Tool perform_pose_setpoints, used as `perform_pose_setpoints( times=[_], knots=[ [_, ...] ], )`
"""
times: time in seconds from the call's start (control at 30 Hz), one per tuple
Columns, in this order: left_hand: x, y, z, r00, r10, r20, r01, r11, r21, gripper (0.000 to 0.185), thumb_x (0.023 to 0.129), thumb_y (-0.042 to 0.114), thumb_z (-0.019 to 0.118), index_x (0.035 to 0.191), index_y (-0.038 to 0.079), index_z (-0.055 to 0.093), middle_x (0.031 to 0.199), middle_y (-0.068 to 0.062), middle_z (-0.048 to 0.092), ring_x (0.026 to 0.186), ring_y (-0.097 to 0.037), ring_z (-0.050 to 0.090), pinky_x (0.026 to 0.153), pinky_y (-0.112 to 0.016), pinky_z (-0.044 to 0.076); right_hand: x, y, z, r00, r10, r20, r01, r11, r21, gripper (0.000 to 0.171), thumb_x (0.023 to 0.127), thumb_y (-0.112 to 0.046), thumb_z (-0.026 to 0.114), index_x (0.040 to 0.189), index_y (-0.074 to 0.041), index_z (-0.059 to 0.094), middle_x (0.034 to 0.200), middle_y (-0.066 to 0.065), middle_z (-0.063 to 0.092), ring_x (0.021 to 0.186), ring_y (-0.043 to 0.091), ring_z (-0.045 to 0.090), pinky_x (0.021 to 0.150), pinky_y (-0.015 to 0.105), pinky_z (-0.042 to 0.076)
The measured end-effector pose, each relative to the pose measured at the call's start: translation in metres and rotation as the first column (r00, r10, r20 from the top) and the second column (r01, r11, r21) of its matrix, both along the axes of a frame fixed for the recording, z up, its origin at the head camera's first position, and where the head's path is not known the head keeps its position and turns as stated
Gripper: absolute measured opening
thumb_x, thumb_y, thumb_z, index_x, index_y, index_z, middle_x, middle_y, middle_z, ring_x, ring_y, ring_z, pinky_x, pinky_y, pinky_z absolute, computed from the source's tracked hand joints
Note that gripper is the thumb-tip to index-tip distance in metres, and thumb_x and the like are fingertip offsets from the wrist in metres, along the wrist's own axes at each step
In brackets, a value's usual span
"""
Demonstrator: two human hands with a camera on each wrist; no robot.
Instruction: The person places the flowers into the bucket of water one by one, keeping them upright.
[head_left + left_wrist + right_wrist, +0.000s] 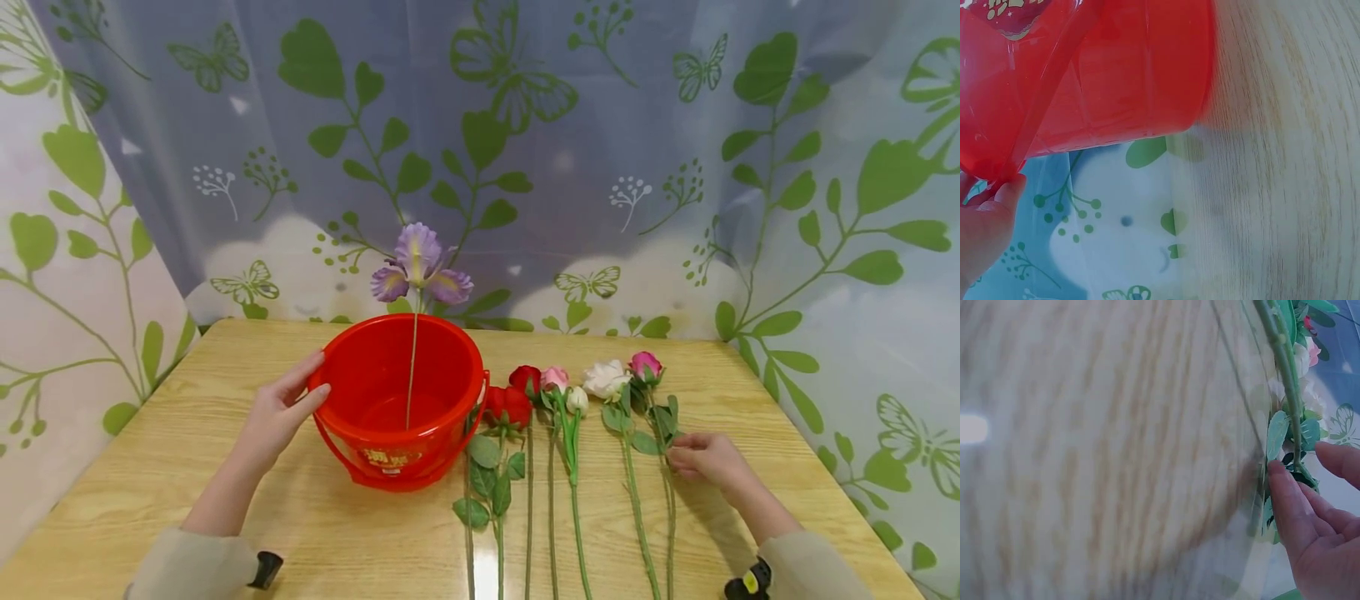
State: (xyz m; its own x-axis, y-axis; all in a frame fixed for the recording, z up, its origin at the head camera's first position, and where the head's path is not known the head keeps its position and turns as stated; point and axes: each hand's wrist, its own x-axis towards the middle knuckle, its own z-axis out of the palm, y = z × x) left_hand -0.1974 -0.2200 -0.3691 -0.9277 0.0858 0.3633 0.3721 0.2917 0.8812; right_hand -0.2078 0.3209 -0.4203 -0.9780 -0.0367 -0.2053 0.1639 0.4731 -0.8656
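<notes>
Now your left hand (pixel 281 412) lies flat against the outer wall of the bucket (pixel 401 400), fingers straight and together, thumb up near the rim — pressing, not gripping. The left wrist view shows the same: a fingertip (pixel 1010 187) against the red plastic (pixel 1116 75), with the handle hanging down the side. Inside the bucket stands one iris (pixel 420 267), its thin stem leaning on the far rim and its purple bloom well above it.

Your right hand (pixel 705 458) is out to the right of the bucket, fingers curled at the stem of the pink rose (pixel 645 365), the flower farthest from the bucket. In the right wrist view the thumb (pixel 1288 500) and a finger (pixel 1341 459) sit on either side of that stem (pixel 1288 369) among its leaves — whether they have closed on it, you cannot tell.

Between that rose and the bucket lie the others in a row, blooms pointing away from you: a white rose (pixel 606 379), a white bud (pixel 577 400), a pale pink bud (pixel 555 377), and red roses (pixel 513 400) just beside the bucket. All rest on the table (pixel 225 517).
</notes>
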Motion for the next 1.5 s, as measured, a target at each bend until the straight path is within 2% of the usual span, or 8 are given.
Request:
perform_pose_setpoints(
  times=[0.17, 0.33, 0.47, 0.77, 1.07, 1.27, 1.4, 1.5],
  knots=[
    [0.001, 0.002, 0.001, 1.000, -0.009, 0.003, 0.009, 1.000, 0.021, 0.050, 0.087, 0.010, 0.056, 0.130, -0.008, 0.036, 0.136, -0.021, 0.032, 0.124, -0.026, 0.030, 0.083, -0.011, 0.038, -0.001, -0.001, -0.002, 0.999, 0.018, 0.048, -0.016, 0.999, -0.048, 0.038, 0.084, -0.003, 0.054, 0.106, 0.026, 0.043, 0.082, 0.006, 0.059, 0.072, 0.012, 0.058, 0.067, 0.028, 0.052],
    [0.001, 0.003, 0.001, 1.000, -0.011, 0.005, 0.011, 0.999, 0.031, 0.050, 0.087, 0.007, 0.056, 0.130, -0.008, 0.037, 0.135, -0.021, 0.033, 0.124, -0.030, 0.029, 0.083, -0.010, 0.037, -0.001, -0.001, -0.006, 0.997, 0.022, 0.068, -0.017, 0.998, -0.064, 0.025, 0.084, -0.002, 0.055, 0.096, 0.019, 0.052, 0.076, 0.004, 0.060, 0.067, 0.010, 0.057, 0.063, 0.027, 0.052],
    [0.001, 0.003, 0.000, 1.000, -0.009, 0.009, 0.009, 1.000, 0.029, 0.049, 0.087, 0.007, 0.056, 0.130, -0.008, 0.037, 0.136, -0.021, 0.033, 0.124, -0.030, 0.029, 0.084, -0.010, 0.037, 0.000, -0.001, -0.007, 0.996, 0.013, 0.084, -0.006, 0.996, -0.087, 0.021, 0.084, -0.002, 0.055, 0.094, 0.016, 0.053, 0.075, 0.004, 0.062, 0.067, 0.012, 0.059, 0.062, 0.027, 0.052],
    [0.000, 0.003, 0.000, 1.000, 0.008, 0.005, -0.008, 1.000, 0.009, 0.050, 0.087, 0.009, 0.057, 0.130, -0.007, 0.038, 0.135, -0.021, 0.034, 0.123, -0.029, 0.031, 0.084, -0.010, 0.036, 0.002, 0.002, -0.007, 0.996, 0.022, 0.086, -0.006, 0.984, -0.178, 0.025, 0.085, 0.001, 0.051, 0.100, 0.020, 0.047, 0.077, 0.005, 0.062, 0.064, 0.010, 0.059, 0.058, 0.022, 0.051],
    [-0.001, 0.002, -0.001, 1.000, -0.001, -0.002, 0.001, 1.000, 0.012, 0.050, 0.087, 0.010, 0.056, 0.130, -0.008, 0.037, 0.135, -0.022, 0.033, 0.124, -0.031, 0.029, 0.084, -0.010, 0.037, 0.004, 0.005, -0.002, 0.997, 0.008, 0.082, 0.013, 0.966, -0.256, 0.032, 0.088, 0.000, 0.048, 0.108, 0.024, 0.040, 0.078, 0.006, 0.061, 0.062, 0.009, 0.058, 0.057, 0.021, 0.050],
    [-0.001, 0.002, -0.001, 1.000, 0.004, 0.002, -0.004, 1.000, 0.006, 0.051, 0.087, 0.011, 0.056, 0.130, -0.008, 0.037, 0.135, -0.021, 0.033, 0.124, -0.028, 0.030, 0.084, -0.010, 0.037, 0.007, 0.003, 0.007, 0.998, -0.037, 0.059, 0.054, 0.946, -0.320, 0.027, 0.086, 0.000, 0.051, 0.106, 0.018, 0.044, 0.079, 0.004, 0.061, 0.069, 0.010, 0.060, 0.061, 0.020, 0.051],
    [-0.001, 0.002, 0.000, 1.000, 0.002, 0.004, -0.002, 1.000, 0.014, 0.050, 0.087, 0.010, 0.056, 0.130, -0.008, 0.037, 0.136, -0.021, 0.033, 0.124, -0.029, 0.030, 0.084, -0.010, 0.037, 0.010, 0.000, 0.017, 0.998, -0.039, 0.039, 0.050, 0.939, -0.341, 0.034, 0.086, -0.002, 0.053, 0.110, 0.019, 0.041, 0.082, 0.004, 0.061, 0.073, 0.011, 0.060, 0.064, 0.021, 0.051],
    [-0.001, 0.002, 0.000, 1.000, -0.002, 0.004, 0.002, 1.000, 0.023, 0.050, 0.087, 0.009, 0.056, 0.130, -0.008, 0.037, 0.136, -0.021, 0.032, 0.124, -0.031, 0.029, 0.084, -0.010, 0.037, 0.012, -0.003, 0.023, 1.000, -0.025, 0.009, 0.026, 0.940, -0.339, 0.043, 0.088, -0.003, 0.052, 0.116, 0.022, 0.032, 0.084, 0.001, 0.060, 0.077, 0.010, 0.060, 0.067, 0.021, 0.050]
  ],
)
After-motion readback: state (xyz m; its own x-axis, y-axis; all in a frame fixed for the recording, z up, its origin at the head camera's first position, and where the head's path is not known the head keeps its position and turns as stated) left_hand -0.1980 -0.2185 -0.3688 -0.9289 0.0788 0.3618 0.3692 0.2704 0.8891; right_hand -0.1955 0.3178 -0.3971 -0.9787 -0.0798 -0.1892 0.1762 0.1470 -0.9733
